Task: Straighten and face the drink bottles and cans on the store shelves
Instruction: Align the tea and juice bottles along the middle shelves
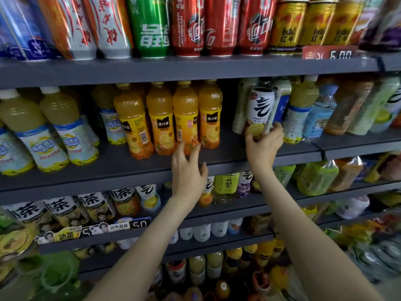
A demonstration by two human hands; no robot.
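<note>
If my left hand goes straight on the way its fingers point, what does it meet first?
Most likely the third orange juice bottle in the row of four, near its base. The left hand points up at it and looks close, though depth is unclear.

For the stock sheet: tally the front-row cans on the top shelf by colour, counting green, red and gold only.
Green cans: 1
Red cans: 3
Gold cans: 3
Total: 7
</note>
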